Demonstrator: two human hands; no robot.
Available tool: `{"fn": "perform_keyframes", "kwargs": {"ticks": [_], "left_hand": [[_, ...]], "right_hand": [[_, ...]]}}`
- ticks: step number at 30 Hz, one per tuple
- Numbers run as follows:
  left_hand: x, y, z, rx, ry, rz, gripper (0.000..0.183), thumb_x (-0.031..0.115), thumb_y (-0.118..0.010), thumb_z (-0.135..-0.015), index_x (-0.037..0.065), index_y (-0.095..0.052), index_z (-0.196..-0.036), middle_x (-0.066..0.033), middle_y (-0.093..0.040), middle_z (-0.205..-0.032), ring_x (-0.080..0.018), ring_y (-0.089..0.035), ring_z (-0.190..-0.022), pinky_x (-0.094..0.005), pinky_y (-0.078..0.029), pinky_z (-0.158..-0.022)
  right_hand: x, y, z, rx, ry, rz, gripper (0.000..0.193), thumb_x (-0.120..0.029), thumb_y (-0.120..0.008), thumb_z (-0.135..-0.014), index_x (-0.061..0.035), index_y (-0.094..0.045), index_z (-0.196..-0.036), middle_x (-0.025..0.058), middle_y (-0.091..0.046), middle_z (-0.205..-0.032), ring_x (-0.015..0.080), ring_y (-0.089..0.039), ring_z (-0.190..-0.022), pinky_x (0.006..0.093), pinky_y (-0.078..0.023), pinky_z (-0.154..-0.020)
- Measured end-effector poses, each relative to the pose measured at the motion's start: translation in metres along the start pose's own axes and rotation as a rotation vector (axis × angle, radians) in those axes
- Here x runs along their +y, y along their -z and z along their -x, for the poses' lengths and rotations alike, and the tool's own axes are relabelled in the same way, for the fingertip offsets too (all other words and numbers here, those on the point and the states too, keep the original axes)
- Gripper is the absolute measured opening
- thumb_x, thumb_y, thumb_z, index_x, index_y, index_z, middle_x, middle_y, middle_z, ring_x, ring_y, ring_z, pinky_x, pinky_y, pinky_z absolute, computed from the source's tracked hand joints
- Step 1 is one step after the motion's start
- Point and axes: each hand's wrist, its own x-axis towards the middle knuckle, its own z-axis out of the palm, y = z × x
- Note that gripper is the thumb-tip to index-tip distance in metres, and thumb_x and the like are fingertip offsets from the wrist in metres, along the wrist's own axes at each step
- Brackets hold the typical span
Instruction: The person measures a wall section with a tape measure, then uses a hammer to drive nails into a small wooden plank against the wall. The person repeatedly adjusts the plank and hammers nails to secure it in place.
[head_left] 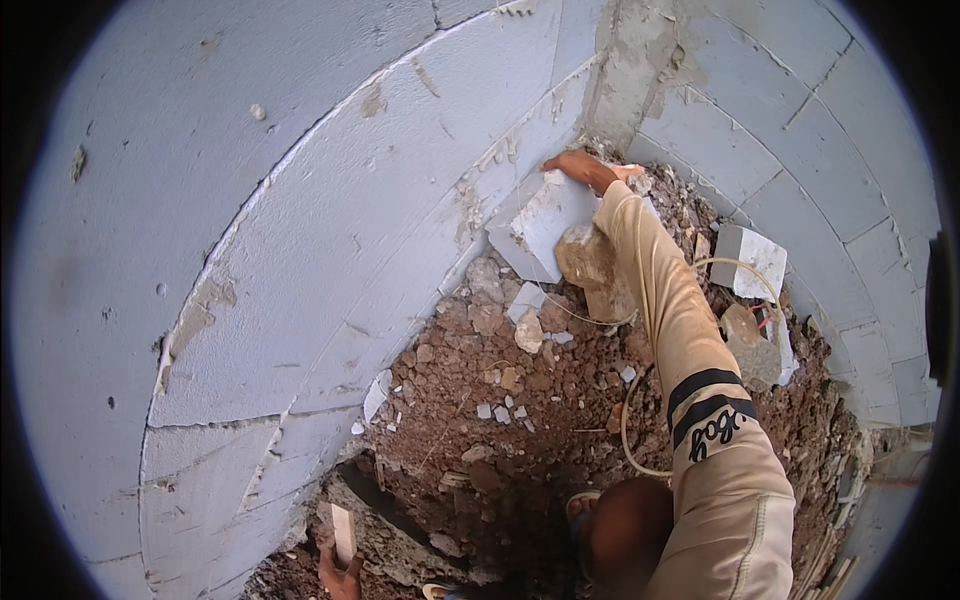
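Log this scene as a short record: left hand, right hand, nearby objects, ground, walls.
Left hand: the left hand holds a pale strip
Right hand: the right hand touches the upper end of a pale block; firmness of grip unclear
Nearby objects: brown stone beside that block; pale hose looping to the right
Ground: reddish-brown rubble with white chips
Walls: blue-grey left wall and right wall

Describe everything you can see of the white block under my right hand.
The white block looks like masonry, with flat faces and a rough, soiled near end. It sits tilted on rubble beside the left wall; wall contact is unclear. The right hand touches its far upper edge, and a brown stone partly hides its right side.
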Motion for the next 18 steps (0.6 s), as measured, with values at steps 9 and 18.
{"fn": "perform_keyframes", "kwargs": {"ticks": [9,18], "left_hand": [[0.021,-0.025,0.022,0.018,0.134,0.091,0.056,0.006,-0.074,-0.088,-0.003,-0.055,-0.14,-0.0168,-0.061,-0.134,-0.0281,-0.056,-0.121,-0.0414,-0.043,-0.107],[0.041,-0.04,-0.005,0.073,-0.201,0.143,0.057,0.006,-0.079,-0.085,-0.004,-0.057,-0.137,-0.0195,-0.058,-0.139,-0.0311,-0.052,-0.131,-0.0437,-0.038,-0.113]], "right_hand": [[-0.051,-0.025,0.158,-0.091,0.525,-0.256,0.056,-0.022,-0.074,-0.082,-0.0096,-0.065,-0.137,0.0139,-0.07,-0.13,0.0258,-0.068,-0.114,0.0378,-0.051,-0.101],[-0.075,-0.098,0.387,-0.325,1.144,-0.269,0.031,-0.008,-0.065,-0.093,-0.0061,-0.068,-0.124,0.014,-0.064,-0.135,0.0345,-0.061,-0.127,0.045,-0.053,-0.104]]}}
